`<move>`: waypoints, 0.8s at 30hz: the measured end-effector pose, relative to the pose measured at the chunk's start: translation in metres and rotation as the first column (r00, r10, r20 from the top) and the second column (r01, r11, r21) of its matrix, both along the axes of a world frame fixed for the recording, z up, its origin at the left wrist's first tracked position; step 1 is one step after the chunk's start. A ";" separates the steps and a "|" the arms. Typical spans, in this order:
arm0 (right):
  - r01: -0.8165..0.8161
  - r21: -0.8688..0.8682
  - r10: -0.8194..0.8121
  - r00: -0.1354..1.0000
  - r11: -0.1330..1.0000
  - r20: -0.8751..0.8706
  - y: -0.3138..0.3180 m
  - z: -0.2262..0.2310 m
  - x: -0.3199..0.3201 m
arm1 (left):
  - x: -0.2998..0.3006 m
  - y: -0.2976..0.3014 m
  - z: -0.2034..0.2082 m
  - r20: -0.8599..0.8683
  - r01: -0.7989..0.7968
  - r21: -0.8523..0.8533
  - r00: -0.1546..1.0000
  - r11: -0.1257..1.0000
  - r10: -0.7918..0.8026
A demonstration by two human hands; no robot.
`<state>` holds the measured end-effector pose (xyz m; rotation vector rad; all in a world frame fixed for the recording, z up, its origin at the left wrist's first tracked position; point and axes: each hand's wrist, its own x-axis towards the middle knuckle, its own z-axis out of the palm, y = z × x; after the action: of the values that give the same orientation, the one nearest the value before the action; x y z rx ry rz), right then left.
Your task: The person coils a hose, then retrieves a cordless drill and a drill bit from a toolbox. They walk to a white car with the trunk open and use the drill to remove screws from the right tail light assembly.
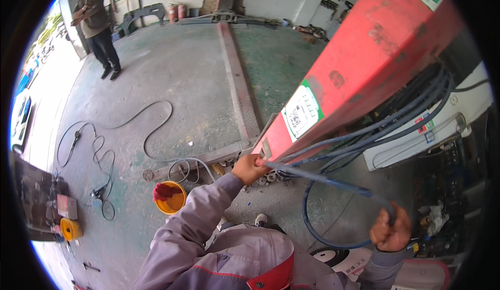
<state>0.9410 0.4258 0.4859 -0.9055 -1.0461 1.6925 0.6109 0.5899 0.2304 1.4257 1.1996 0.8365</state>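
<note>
A dark blue-grey hose stretches between my two hands. My left hand is closed around one part of it, close to the foot of a red lift post. At the lower right my right hand grips the same hose, which bends down through the fist. From there a loop of hose hangs below and curves back up. Several more coils of the hose hang against the post's right side; what holds them there is hidden.
A yellow bucket with a red cloth stands left of my arm. A grey hose and a cable snake across the floor. A steel floor plate runs away from the post. Another person stands far left.
</note>
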 end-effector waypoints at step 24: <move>-0.116 0.594 -0.525 0.356 0.796 0.773 0.020 -0.029 -0.035 | 0.043 -0.078 0.044 -0.239 0.269 0.439 0.955 0.857 -0.177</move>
<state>0.9060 0.4456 0.4571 -1.5404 -1.9258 0.3742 0.6539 0.5123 0.2746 2.0405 0.9764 0.8750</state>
